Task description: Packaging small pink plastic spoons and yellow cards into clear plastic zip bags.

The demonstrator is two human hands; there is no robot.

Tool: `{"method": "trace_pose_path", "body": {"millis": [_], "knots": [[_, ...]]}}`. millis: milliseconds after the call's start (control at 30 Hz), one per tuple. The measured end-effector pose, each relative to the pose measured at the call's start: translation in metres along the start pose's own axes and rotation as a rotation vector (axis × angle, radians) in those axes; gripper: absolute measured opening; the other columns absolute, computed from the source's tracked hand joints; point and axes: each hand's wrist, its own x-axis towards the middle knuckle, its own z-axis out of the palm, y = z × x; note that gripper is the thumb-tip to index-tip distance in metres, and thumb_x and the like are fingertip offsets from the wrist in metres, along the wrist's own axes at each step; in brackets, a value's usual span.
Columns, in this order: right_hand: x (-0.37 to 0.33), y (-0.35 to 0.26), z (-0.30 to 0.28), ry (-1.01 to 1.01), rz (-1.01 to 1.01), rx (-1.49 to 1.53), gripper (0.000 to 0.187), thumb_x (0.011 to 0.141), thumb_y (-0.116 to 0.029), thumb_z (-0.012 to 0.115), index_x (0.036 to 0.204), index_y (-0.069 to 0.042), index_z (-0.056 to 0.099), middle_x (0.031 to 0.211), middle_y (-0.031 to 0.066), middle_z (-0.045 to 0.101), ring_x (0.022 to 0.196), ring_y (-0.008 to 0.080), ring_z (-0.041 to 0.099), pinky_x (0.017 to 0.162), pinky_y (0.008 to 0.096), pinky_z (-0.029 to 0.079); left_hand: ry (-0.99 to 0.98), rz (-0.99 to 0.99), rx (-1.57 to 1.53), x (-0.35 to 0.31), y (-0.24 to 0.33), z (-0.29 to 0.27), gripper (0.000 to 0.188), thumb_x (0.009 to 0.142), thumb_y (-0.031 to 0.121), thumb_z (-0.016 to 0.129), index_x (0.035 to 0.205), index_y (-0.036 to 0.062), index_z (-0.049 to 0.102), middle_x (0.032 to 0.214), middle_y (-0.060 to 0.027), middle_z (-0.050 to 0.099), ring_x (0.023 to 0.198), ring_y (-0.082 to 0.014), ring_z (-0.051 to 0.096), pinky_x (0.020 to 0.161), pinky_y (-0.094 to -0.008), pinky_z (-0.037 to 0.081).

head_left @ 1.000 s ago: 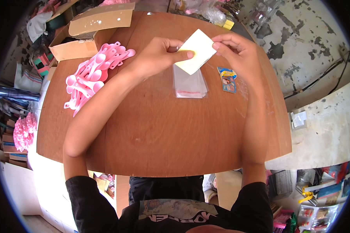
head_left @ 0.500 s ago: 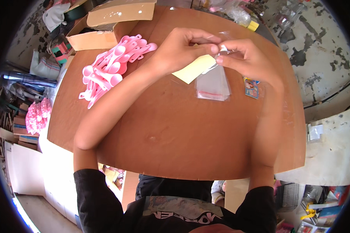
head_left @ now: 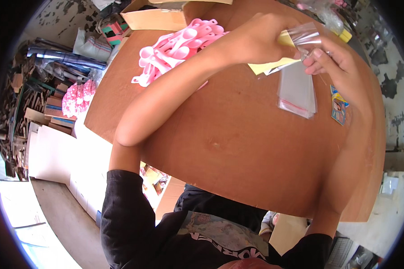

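Note:
My left hand (head_left: 262,40) is closed on a yellow paper card (head_left: 263,68), whose lower part shows below the fingers. Another bit of yellow lies against a clear plastic bag (head_left: 306,35) between my hands; whether it is inside the bag I cannot tell. My right hand (head_left: 343,67) pinches the bag's lower edge between thumb and fingers. Just below them, a stack of clear plastic bags (head_left: 297,92) with a reddish strip lies on the brown table (head_left: 220,148). Pink measuring spoons (head_left: 179,51) are heaped beyond my left forearm.
An opened cardboard box (head_left: 155,19) stands at the table's far left. By my right wrist lies a small colourful packet (head_left: 338,110). Crumpled clear plastic (head_left: 325,19) and a yellow item (head_left: 344,36) sit at the far right. A pink-and-white bundle (head_left: 78,98) is off the table's left side.
The whole view has turned, so the table and both arms appear farther right. The clear bag now stands spread out between my hands, where before it was bunched at the fingertips.

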Motion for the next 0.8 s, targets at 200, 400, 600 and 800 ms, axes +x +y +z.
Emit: {"method": "trace_pose_path", "body": {"millis": [200, 400, 600, 800], "knots": [[0.035, 0.021, 0.066, 0.794, -0.502, -0.076, 0.014, 0.090, -0.010, 0.062, 0.103, -0.005, 0.062, 0.091, 0.0050, 0.066, 0.069, 0.0125, 0.063, 0.062, 0.0240, 0.049, 0.092, -0.156, -0.029, 0.013, -0.006, -0.047, 0.030, 0.083, 0.007, 0.068, 0.111, -0.0019, 0.059, 0.097, -0.0162, 0.065, 0.092, -0.0232, 0.062, 0.081, -0.0360, 0.050], [0.067, 0.004, 0.175, 0.064, -0.492, -0.245, 0.016, 0.079, -0.010, 0.068, 0.095, -0.008, 0.071, 0.093, 0.0113, 0.066, 0.081, 0.0324, 0.064, 0.074, 0.0415, 0.052, 0.171, -0.193, -0.030, 0.006, -0.020, -0.063, 0.032, 0.084, 0.008, 0.068, 0.112, -0.0019, 0.059, 0.099, -0.0161, 0.065, 0.095, -0.0228, 0.062, 0.083, -0.0349, 0.049], [0.078, -0.013, 0.209, -0.041, -0.653, -0.486, 0.017, 0.075, -0.013, 0.071, 0.090, -0.005, 0.072, 0.094, 0.0111, 0.065, 0.095, 0.0268, 0.062, 0.080, 0.0399, 0.052, 0.212, -0.138, 0.025, 0.004, -0.016, -0.061, 0.033, 0.085, 0.009, 0.068, 0.115, -0.0025, 0.059, 0.100, -0.0149, 0.066, 0.094, -0.0213, 0.062, 0.082, -0.0333, 0.049], [0.065, -0.023, 0.175, 0.127, -0.830, -0.626, 0.015, 0.073, -0.009, 0.066, 0.087, -0.004, 0.067, 0.087, 0.0112, 0.064, 0.089, 0.0270, 0.062, 0.076, 0.0379, 0.052, 0.240, -0.186, 0.026, 0.003, -0.025, -0.053, 0.043, 0.077, 0.022, 0.076, 0.113, 0.0022, 0.062, 0.098, -0.0158, 0.068, 0.090, -0.0247, 0.065, 0.082, -0.0352, 0.048]]}}
